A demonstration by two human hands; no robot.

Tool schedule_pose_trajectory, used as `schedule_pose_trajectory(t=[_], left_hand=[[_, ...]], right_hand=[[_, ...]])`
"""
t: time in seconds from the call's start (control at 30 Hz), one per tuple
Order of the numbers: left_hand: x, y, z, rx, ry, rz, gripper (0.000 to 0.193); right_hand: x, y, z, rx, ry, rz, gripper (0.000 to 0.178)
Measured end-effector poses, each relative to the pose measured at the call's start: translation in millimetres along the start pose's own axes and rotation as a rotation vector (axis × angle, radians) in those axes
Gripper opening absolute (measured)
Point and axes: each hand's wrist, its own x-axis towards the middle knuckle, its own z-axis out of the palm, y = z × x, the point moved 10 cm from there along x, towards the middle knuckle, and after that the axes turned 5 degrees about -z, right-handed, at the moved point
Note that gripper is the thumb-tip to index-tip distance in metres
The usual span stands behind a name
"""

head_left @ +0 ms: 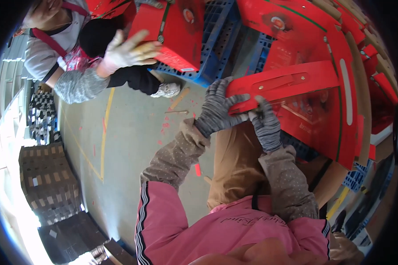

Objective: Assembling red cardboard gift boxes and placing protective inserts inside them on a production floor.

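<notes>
Left hand (216, 108) closed on the left end of a red flap (292, 79); thumb lies across it, other fingers partly hidden. Right hand (267, 128) just beside, fingertips at the flap's near edge; pinching or only touching, can't tell. Flap slants over red printed cardboard (316, 108); how the 2 join is hard to make out. Patches of blue pallet (262, 51) show past the cardboard's far-left and near edges, rest covered; 1 pallet or more, can't tell. More red and brown sheets (376, 64) at right, cut off by the dark lens rim.

Across, a red box (181, 37) stands at the near-left corner of another blue pallet (208, 70), top cut by the frame. Co-worker's gloved hand (130, 51), blurred, fingers spread by the box's left side; touching it or not, unclear. 1 more gloved hand (150, 3) at the top edge, mostly out of frame. Brown cardboard stack (51, 176) at left, beside glare.
</notes>
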Motion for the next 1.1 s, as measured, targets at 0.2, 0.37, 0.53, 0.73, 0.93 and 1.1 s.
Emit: schedule_pose_trajectory(t=[0.2,0.37,0.53,0.73,0.93,1.1], left_hand=[[-1,-4,6,0.015,0.111,-0.065,0.058],[1,8,2,0.107,0.248,-0.166,0.048],[3,23,7,0.138,0.182,-0.244,0.053],[5,14,5,0.161,0.248,-0.277,0.053],[5,25,12,0.200,0.242,-0.284,0.053],[11,37,11,0.274,0.173,-0.260,0.052]], right_hand=[[36,-23,-4,-0.229,-0.266,-0.120,0.041],[56,26,21,0.581,-0.695,0.358,0.041],[81,7,-12,0.029,-0.790,0.113,0.043],[92,-7,-11,-0.382,-0.549,-0.246,0.045],[45,-41,-40,-0.422,-0.413,-0.285,0.042],[3,-183,-223,-0.649,0.137,-0.613,0.060]])
